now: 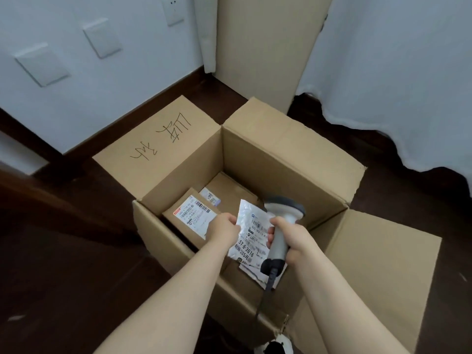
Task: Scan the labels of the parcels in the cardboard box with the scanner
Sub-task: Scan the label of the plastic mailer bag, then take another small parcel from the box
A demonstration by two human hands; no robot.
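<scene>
An open cardboard box [275, 159] stands on the dark floor with its flaps spread. My left hand [224, 229] pinches the left edge of a white plastic parcel [249, 233] with a printed label, held up inside the box. My right hand [293, 238] grips the handle of a white and grey scanner [283, 213], whose head sits just right of and above the parcel's label. A brown parcel [191, 213] with a white label lies at the box's left. Behind it lies another brown parcel [229, 190] with a small label.
A tall cardboard piece [263, 47] leans upright behind the box. White cloth [396, 72] hangs at the right. A white wall with blank plates [102, 39] is at the left. The scanner's dark cable [265, 295] runs down over the box's near wall.
</scene>
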